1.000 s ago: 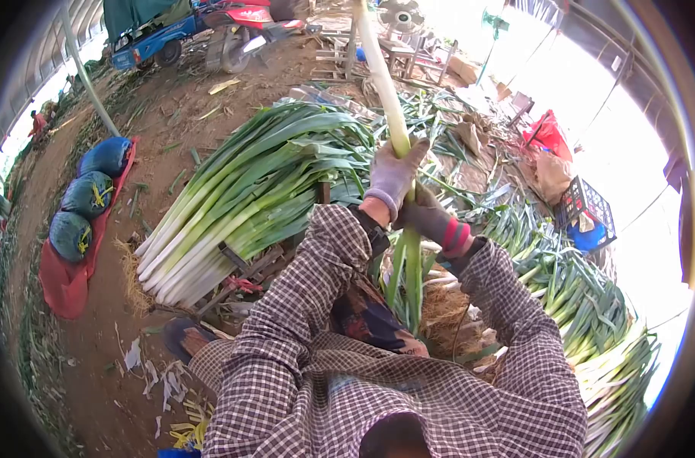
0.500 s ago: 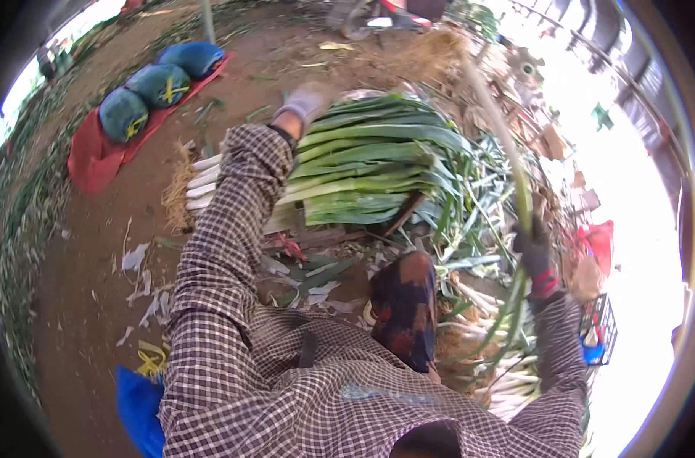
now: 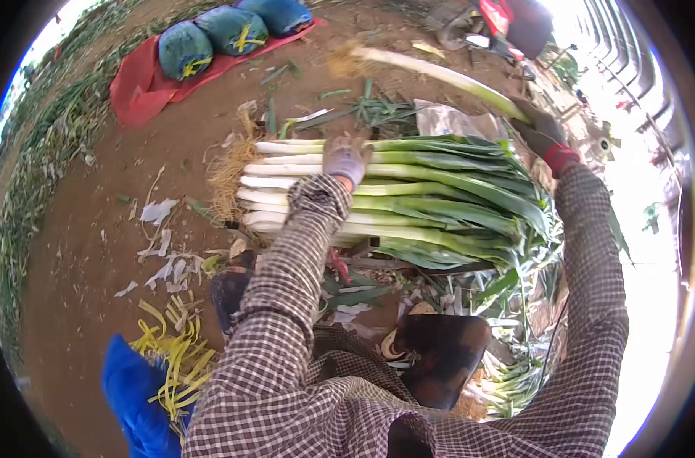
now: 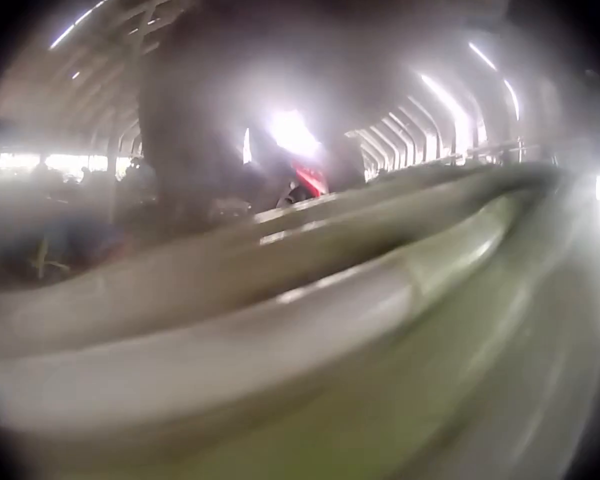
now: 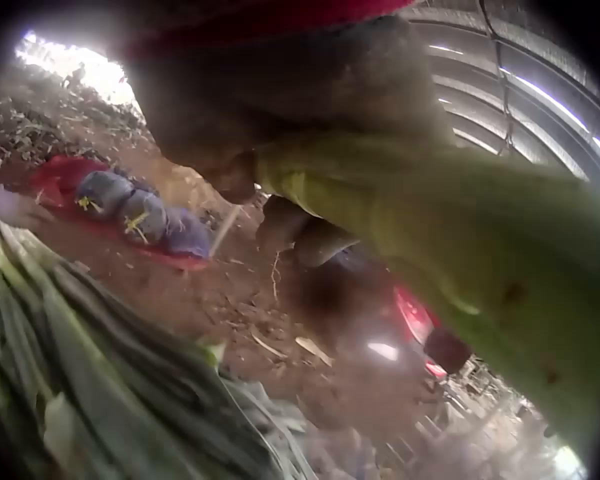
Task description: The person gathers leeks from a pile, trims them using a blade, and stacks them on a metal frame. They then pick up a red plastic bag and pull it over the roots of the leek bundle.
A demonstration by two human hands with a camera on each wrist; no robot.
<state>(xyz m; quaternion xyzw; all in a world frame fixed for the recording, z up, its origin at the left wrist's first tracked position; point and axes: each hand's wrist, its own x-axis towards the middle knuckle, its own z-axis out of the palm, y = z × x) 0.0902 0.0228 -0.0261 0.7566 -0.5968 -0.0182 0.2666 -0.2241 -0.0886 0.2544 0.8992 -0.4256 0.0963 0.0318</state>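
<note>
A long leek (image 3: 439,73) with a white shaft and brown roots is gripped at its green part by my right hand (image 3: 540,131), in a dark glove with a red cuff. It lies slantwise over the far side of the work area, roots pointing left. The right wrist view shows the dark fingers curled round the green leek (image 5: 450,250) up close. My left hand (image 3: 346,159), in a pale glove, rests on the pile of leeks (image 3: 408,187) near where white turns green. Blurred leeks (image 4: 210,350) fill the lower left wrist view.
Blue-green bundles with yellow ties (image 3: 229,34) lie on a red cloth (image 3: 138,88) at the far left. Yellow strips (image 3: 183,359) spill beside a blue bag (image 3: 130,397) near the front left. White scraps (image 3: 160,212) litter the soil. More leeks (image 3: 515,385) lie at the lower right.
Both hands were together on the upright leek. The left let go and moved left onto the pile; the right swung the leek over, roots now leftward. The view has turned toward the pile.
</note>
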